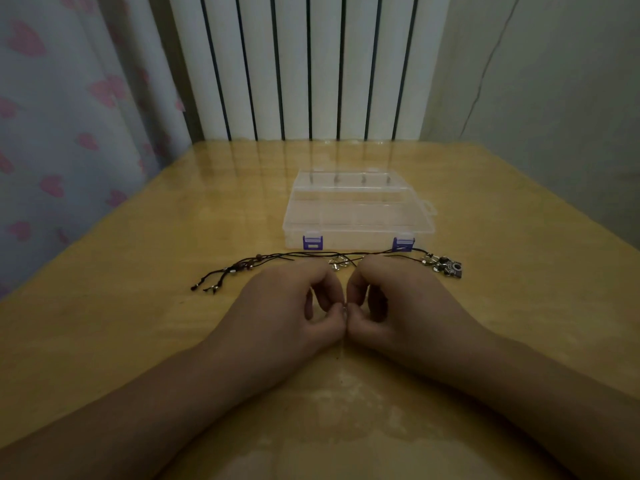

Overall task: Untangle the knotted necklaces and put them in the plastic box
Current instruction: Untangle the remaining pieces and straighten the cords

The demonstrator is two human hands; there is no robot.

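Wooden table [138, 341], left hand [294, 306], right hand [391, 303] curled, pinching necklaces [343, 263]

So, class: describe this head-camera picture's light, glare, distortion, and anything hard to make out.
Head view: dim, yellowish light; soft glare on the table beyond the plastic box; wide-angle bending at the edges; the left hand and right hand pinch something tiny and unresolved; the necklaces are thin but visible.

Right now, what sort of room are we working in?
Probably a bedroom or living room at home: a white radiator behind the wooden table, and a heart-print curtain at the left.
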